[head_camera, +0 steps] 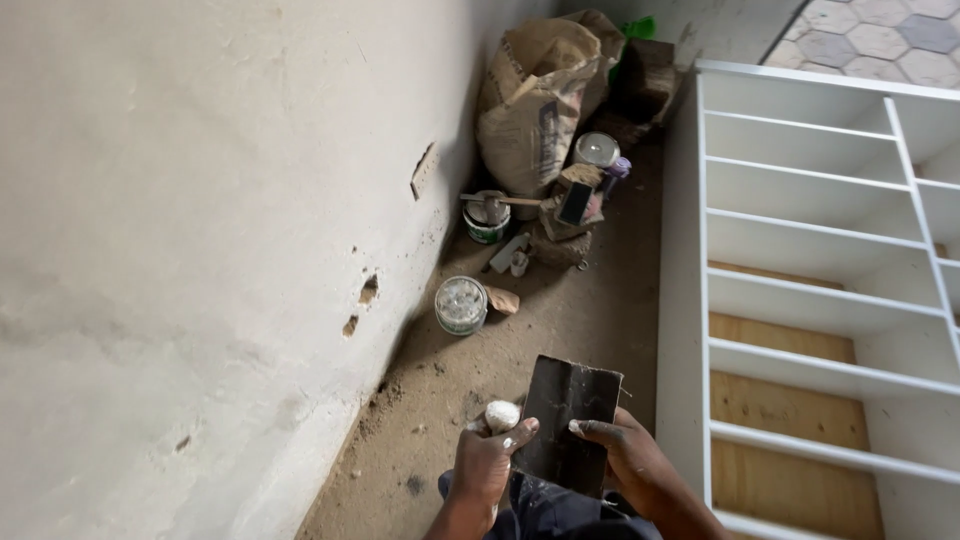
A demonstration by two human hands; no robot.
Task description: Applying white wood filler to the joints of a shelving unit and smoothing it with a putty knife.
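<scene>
Dark folded sheet [568, 425] clamped by left hand [487, 462] and right hand [625, 455], tan sack [535, 105] against far wall

Both forearms cut off by bottom edge. White shelf unit [800, 300] runs out of frame at right. Dark sheet [568, 425] hides the palm of the right hand [625, 455]. Clutter by the sack [535, 105] too small to identify.

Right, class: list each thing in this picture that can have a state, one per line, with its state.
Dark sheet: creased down the middle, held by both hands.
Left hand: gripping the sheet and a white-tipped tool.
Right hand: holding the sheet's edge.
Small tub: lid on.
Paint can: open, stick across it.
Sack: slumped against the wall.
White shelf unit: lying flat, compartments bare.
</scene>
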